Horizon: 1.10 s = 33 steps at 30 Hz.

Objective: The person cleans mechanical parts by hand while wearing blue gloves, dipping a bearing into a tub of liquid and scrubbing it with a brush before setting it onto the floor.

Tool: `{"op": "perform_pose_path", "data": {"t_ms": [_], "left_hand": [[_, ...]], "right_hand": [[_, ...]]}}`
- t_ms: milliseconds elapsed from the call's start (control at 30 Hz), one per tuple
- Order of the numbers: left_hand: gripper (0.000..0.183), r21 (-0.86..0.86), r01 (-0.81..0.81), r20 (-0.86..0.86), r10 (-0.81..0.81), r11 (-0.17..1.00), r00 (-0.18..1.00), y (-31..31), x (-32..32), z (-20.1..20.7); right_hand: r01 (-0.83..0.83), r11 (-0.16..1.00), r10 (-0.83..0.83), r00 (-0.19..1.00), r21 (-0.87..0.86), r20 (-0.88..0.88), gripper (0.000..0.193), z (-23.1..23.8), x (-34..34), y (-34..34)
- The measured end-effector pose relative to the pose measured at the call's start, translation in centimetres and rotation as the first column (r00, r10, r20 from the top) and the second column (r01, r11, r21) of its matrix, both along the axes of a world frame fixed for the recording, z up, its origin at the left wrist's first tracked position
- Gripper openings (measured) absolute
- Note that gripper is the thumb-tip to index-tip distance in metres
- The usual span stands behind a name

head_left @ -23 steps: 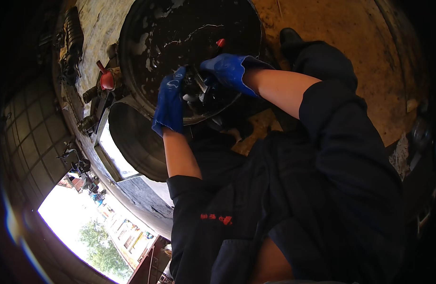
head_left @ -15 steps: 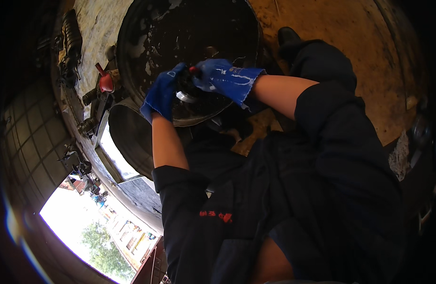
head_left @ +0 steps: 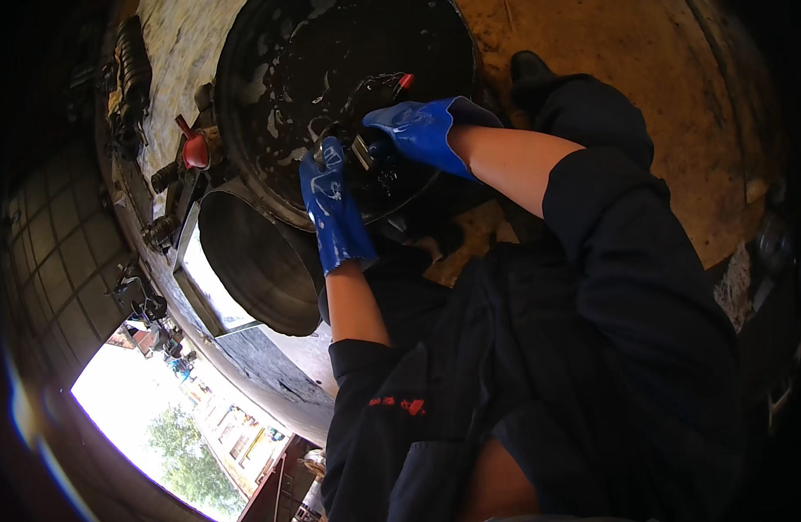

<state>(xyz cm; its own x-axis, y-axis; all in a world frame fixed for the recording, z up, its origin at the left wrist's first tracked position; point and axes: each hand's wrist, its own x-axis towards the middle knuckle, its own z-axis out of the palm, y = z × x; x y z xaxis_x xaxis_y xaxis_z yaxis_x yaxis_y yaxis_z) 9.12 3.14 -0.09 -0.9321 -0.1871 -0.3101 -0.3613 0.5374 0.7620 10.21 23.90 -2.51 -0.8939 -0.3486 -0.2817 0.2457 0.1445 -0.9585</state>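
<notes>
Hands face each other: the left hand (head_left: 325, 181) partly curled beside a shiny metal part (head_left: 363, 153), the right hand (head_left: 416, 132) opposite, its fingertips hidden, and I cannot tell what either grips. The part sits within the dark round basin (head_left: 252, 130); probably it is being washed, and the next move calls for a secure hold on its slick surface.

far edge of the tub (head_left: 252, 178) is cropped off, and that metal part (head_left: 363, 152) by its near edge is too murky to identify
</notes>
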Motion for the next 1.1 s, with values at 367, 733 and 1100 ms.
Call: {"op": "perform_pose_path", "data": {"t_ms": [367, 733, 1100], "left_hand": [[0.052, 0.028, 0.296, 0.601, -0.253, 0.955, 0.758, -3.7, -10.0, -0.1], [0.054, -0.298, -0.004, -0.191, -0.055, 0.955, 0.98, -0.8, 1.2, -2.4], [0.042, 0.013, 0.368, 0.419, -0.34, 0.93, 0.842, -3.3, -7.0, 1.8]], "right_hand": [[-0.175, 0.912, 0.109, 0.975, 0.371, 0.192, 0.033, -0.2, -3.3, -4.3], [-0.189, 0.805, 0.459, 0.798, 0.562, -0.389, 0.025, -2.5, -1.7, -3.0], [-0.087, 0.979, 0.086, 0.996, 0.184, 0.018, 0.027, 1.1, -1.0, -1.2]]}}
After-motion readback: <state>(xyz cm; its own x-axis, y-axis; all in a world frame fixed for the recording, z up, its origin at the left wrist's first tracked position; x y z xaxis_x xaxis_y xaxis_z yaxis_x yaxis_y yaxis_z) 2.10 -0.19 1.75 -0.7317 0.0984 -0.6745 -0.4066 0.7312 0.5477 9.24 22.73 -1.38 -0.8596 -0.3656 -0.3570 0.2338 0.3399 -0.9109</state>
